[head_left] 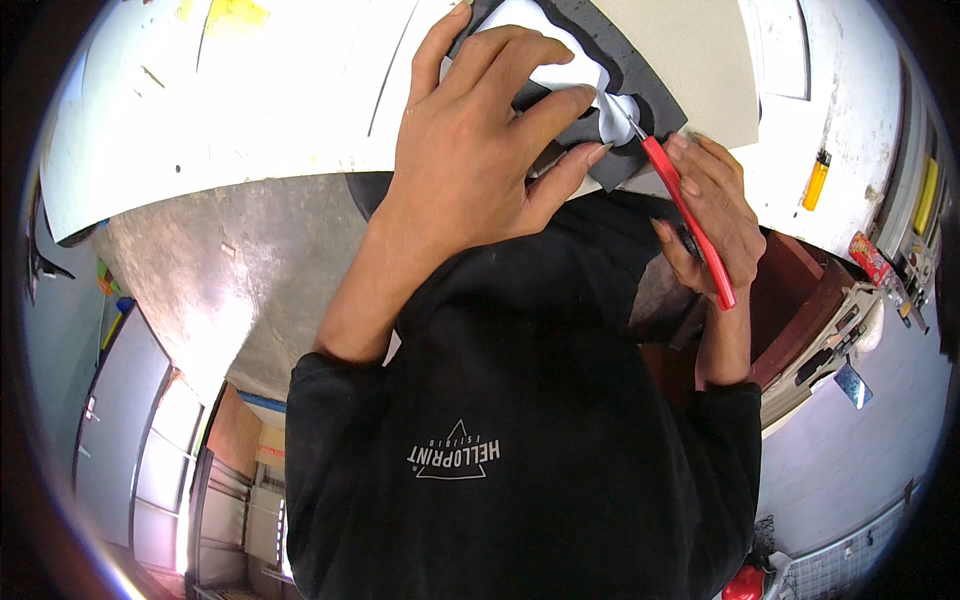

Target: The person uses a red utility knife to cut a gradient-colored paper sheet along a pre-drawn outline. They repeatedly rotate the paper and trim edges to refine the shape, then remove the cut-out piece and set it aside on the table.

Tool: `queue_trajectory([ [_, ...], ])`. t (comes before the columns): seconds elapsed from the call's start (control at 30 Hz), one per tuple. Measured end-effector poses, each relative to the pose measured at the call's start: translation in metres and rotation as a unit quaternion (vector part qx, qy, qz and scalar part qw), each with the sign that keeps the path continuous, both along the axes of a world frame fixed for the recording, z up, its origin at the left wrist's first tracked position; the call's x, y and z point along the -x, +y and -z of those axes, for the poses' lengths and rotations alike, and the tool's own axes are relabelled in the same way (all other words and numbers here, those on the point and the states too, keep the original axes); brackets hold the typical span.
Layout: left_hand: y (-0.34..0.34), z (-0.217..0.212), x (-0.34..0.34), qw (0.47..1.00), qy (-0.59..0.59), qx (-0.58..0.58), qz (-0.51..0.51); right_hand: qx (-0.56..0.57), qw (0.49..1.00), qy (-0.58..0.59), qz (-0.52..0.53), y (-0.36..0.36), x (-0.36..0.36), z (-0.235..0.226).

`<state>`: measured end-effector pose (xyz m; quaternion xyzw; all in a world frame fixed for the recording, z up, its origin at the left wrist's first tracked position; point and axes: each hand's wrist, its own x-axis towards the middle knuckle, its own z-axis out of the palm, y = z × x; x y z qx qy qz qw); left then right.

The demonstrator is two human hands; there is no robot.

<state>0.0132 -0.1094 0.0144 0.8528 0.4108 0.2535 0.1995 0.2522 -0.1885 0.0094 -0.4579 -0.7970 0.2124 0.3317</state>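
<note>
A black sheet with wavy cut edges lies at the table's near edge, with a white curvy shape on it. My left hand rests over both with its fingers spread, thumb and forefinger apart on either side of the white shape's narrow part. My right hand is closed around a red-handled craft knife. Its slim metal tip points up and left and meets the white shape's right edge. Part of the sheet is hidden under my left hand.
Beneath the black sheet is a beige board on the white table. A yellow lighter lies to the right. Beyond the right edge are a red patterned item and stacked boards. A door stands at lower left.
</note>
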Motion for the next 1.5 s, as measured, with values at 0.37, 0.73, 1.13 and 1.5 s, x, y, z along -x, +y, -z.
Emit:
queue_trajectory([
  [0.37, -0.001, 0.002, 0.0, 1.0, 0.001, -0.011, 0.001, -0.024, 1.0, -0.01, -0.002, 0.0, 0.001, 0.004],
  [0.73, -0.001, 0.004, 0.001, 1.0, -0.007, -0.019, 0.002, -0.01, 1.0, -0.028, -0.007, 0.005, 0.002, -0.009],
  [1.13, -0.001, 0.004, 0.002, 1.0, -0.013, -0.019, 0.0, -0.012, 0.999, -0.036, -0.012, 0.006, 0.001, -0.01],
  [1.5, -0.013, 0.01, -0.006, 0.993, 0.009, -0.075, -0.087, 0.025, 0.953, 0.199, 0.227, -0.036, 0.015, -0.025],
])
